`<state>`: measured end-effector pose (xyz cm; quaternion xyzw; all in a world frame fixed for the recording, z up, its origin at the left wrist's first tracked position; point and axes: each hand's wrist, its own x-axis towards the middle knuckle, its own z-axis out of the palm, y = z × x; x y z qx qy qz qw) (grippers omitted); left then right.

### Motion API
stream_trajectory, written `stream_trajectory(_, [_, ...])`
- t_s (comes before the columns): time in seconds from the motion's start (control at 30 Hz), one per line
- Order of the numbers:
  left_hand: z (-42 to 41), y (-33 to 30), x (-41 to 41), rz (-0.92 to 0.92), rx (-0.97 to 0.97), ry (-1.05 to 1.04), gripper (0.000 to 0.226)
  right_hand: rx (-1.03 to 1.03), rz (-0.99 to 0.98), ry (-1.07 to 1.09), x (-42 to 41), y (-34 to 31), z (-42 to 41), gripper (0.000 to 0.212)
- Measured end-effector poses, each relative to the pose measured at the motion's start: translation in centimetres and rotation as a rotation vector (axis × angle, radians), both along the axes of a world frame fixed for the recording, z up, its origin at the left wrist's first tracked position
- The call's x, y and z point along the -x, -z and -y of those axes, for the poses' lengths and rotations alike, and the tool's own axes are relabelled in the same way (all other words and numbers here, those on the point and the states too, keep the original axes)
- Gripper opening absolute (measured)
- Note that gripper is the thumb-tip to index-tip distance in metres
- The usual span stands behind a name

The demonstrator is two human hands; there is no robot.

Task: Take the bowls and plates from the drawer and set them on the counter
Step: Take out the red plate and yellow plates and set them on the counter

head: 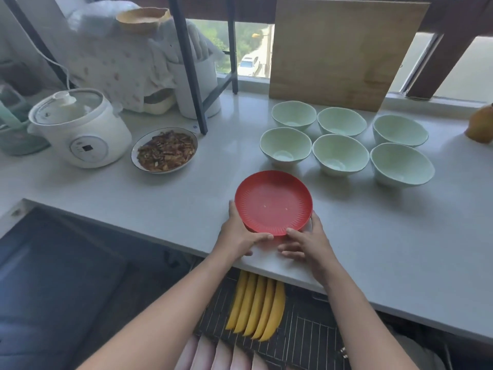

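A red ribbed plate (273, 201), seemingly the top of a small stack, sits near the front edge of the pale counter (173, 209). My left hand (240, 233) grips its left rim and my right hand (306, 244) holds its near right rim. Several pale green bowls (340, 153) stand in two rows behind the plate. Below the counter edge the open drawer's wire rack (306, 340) holds several yellow plates (256, 308) standing on edge and several pink plates (224, 356) nearer me.
A white rice cooker (80, 129) and a dish of brown food (164, 150) stand at the left. A wooden board (341, 52) leans against the window. A black shelf frame (192, 76) rises mid-left. An orange object (481, 126) sits far right. A dark hob (53, 276) lies lower left.
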<state>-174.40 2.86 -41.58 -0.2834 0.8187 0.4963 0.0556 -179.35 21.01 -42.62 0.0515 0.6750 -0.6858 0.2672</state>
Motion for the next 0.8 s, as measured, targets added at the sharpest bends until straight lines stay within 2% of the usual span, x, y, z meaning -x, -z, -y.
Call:
stream_trajectory(0.17, [0.5,-0.5,-1.7,-0.003,-0.042,-0.02,0.14,-0.081,-0.022,0.066,-1.9,-0.7,-0.1,0.084])
stream_trajectory(0.23, [0.3,-1.1,-3.9,-0.046,-0.003,-0.009,0.136,-0.145,-0.072,0.083,-3.7,-1.0,-0.4,0.082])
stream_trajectory(0.3, [-0.1,-1.3,-7.1,-0.125,0.022,-0.011,0.123,-0.227,-0.173,0.106,-6.3,-1.2,-0.9,0.068])
stream_trajectory(0.37, [-0.8,-1.1,-10.7,-0.173,0.036,-0.023,0.101,-0.271,-0.259,0.127,-9.4,-1.3,-1.5,0.046])
stream_trajectory(0.47, [-1.6,1.6,-16.2,-0.125,0.02,-0.02,0.078,-0.319,-0.304,0.071,-14.7,-0.2,-1.7,0.019])
stream_trajectory(0.53, [-1.8,4.4,-18.8,-0.044,-0.046,-0.054,0.073,-0.388,-0.3,-0.001,-17.2,1.8,-1.5,0.013])
stream_trajectory(0.6, [-1.8,7.2,-20.3,0.053,-0.114,-0.11,0.075,-0.497,-0.282,-0.114,-18.7,4.2,-0.7,0.025])
stream_trajectory(0.7, [-1.5,10.9,-20.8,0.147,-0.202,-0.229,0.084,-0.667,-0.293,-0.301,-18.4,6.9,1.5,0.058])
stream_trajectory(0.8, [-1.3,13.5,-19.7,0.176,-0.312,-0.364,0.094,-0.755,-0.358,-0.415,-16.6,9.0,4.3,0.069])
